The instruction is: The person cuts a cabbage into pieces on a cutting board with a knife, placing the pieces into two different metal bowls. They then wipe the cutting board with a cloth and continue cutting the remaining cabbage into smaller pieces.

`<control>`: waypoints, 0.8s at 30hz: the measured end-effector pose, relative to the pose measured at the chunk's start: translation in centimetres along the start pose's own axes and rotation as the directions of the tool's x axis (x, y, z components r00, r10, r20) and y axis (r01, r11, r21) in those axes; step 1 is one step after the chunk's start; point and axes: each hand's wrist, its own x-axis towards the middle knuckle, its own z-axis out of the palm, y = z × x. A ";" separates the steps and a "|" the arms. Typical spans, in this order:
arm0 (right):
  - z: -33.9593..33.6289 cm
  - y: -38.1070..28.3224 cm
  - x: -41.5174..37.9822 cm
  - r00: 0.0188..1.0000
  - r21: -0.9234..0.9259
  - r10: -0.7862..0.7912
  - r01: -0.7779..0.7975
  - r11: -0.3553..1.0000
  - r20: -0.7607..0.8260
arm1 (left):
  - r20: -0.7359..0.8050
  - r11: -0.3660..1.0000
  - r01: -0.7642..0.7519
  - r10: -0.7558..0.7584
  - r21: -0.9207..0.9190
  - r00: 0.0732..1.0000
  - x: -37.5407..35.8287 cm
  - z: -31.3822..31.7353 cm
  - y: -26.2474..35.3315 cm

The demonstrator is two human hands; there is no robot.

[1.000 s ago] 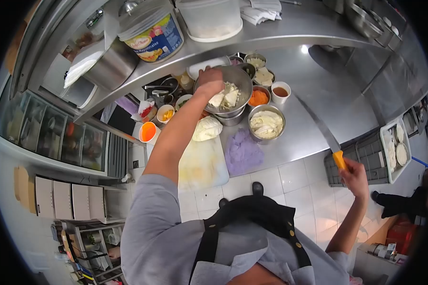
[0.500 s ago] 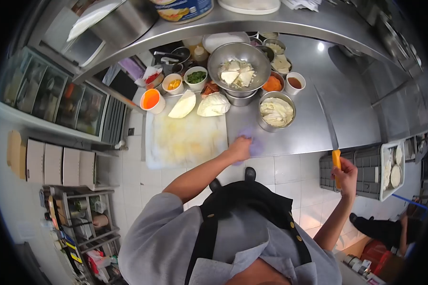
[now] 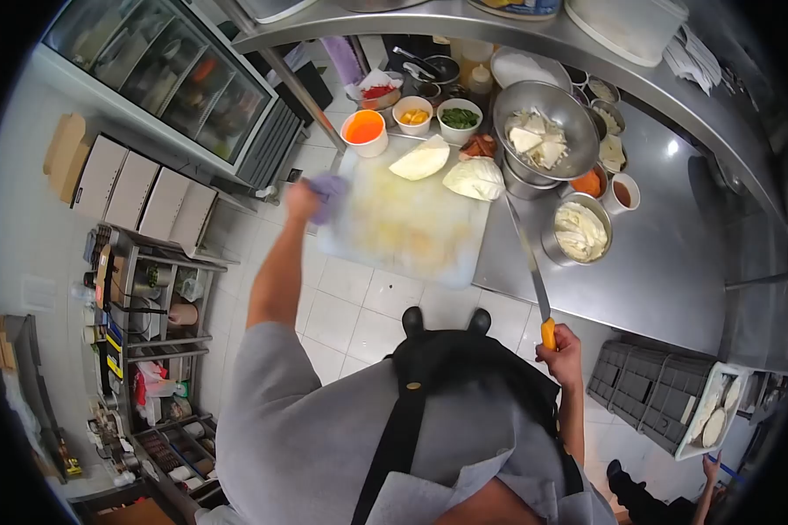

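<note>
Half a second ago the left hand (image 3: 304,199) pressed the purple cloth (image 3: 328,186) onto the steel counter (image 3: 665,262) at the board's right edge; now it has carried the cloth across to the left edge of the white cutting board (image 3: 403,229), at about 10 o'clock in the view. The right hand (image 3: 562,346), earlier held out wide at 3 o'clock, has drawn in to about 5 o'clock. The left hand is closed around the cloth, a soft, crumpled lavender wad touching the board's rim. The right hand is clenched on the orange handle of a long, narrow steel knife (image 3: 527,262), whose blade slants up toward 12 o'clock over the board's right edge. Two pale, rounded cabbage wedges (image 3: 451,171) lie at the board's far end (smooth-skinned, curved sides up). A shiny round metal bowl (image 3: 547,140) of white chunks stands just beyond them.
</note>
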 end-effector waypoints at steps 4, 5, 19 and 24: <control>1.2 -0.6 1.4 0.999 0.007 -0.015 0.014 1.000 0.052 | 0.022 0.999 -0.025 0.024 0.033 0.999 3.6 -2.4 1.7; 1.5 -1.1 1.9 0.998 -0.010 -0.007 0.008 1.000 0.066 | 0.044 0.984 -0.159 0.156 0.085 0.987 3.2 -1.0 1.7; 4.0 -2.7 2.6 0.993 0.045 0.088 -0.091 0.995 0.073 | 0.059 0.948 0.291 -0.300 0.128 0.952 6.2 -17.1 -5.3; 4.8 -3.9 3.0 0.994 0.089 -0.038 0.029 0.996 0.100 | -0.353 0.984 0.167 -0.176 -0.057 0.919 7.4 -15.5 -3.0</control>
